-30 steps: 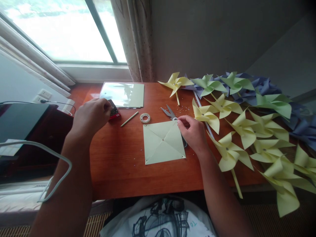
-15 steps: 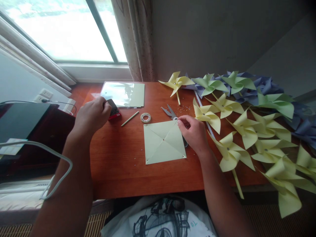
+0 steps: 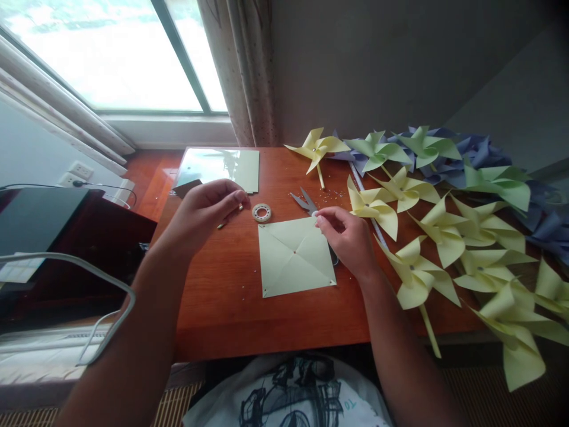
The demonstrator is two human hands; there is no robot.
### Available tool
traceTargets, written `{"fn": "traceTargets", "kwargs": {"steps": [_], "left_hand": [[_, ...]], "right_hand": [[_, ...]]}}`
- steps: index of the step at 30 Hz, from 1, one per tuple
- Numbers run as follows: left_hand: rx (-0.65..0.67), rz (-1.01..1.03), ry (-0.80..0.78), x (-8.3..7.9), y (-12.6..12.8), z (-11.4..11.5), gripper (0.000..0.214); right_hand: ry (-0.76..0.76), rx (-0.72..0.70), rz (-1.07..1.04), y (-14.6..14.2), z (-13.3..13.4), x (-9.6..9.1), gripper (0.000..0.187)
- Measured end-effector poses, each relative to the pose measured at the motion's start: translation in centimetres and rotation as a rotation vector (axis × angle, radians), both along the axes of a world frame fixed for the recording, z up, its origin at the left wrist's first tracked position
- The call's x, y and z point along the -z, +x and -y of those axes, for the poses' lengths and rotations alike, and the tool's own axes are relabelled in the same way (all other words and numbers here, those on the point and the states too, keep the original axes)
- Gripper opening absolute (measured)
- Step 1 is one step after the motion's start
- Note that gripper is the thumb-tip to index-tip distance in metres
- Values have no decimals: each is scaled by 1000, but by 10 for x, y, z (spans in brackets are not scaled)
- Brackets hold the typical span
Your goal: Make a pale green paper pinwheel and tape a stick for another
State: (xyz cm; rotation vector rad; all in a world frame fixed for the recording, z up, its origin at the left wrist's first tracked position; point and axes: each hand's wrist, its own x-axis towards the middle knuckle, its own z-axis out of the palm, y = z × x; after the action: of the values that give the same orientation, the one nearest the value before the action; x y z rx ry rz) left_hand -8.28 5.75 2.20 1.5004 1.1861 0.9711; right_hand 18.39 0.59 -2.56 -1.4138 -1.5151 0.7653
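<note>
Right hand [image 3: 349, 240] between scissors [image 3: 303, 201], pinwheels [image 3: 374, 207]

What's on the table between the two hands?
In the head view, a tape roll and grey scissors lie between the left hand and the right hand, which pinches a tiny white piece by the green paper square.

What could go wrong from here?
1. The right hand pinches a small white piece at the paper square's corner. If dropped, it may vanish among the scattered bits.
2. The scissors lie partly under that hand, so fingers could catch the blades.
3. The left hand hovers over the thin stick and could knock it away.
</note>
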Motion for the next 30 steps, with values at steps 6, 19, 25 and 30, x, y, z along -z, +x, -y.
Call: {"fn": "traceTargets", "kwargs": {"steps": [6,19,25,30], "left_hand": [[142,78,-19,13,49,18,19],[79,-374,446,40,73,43,10],[86,-175,280,39,69,42,7],[76,-78,170,41,68,41,7]], "right_hand": [[-48,-96,-119,-9,5,-2,17],[153,-73,182,-22,6,-3,14],[50,-78,80,-22,6,-3,13],[7,-92,65,-22,7,-4,12]]}}
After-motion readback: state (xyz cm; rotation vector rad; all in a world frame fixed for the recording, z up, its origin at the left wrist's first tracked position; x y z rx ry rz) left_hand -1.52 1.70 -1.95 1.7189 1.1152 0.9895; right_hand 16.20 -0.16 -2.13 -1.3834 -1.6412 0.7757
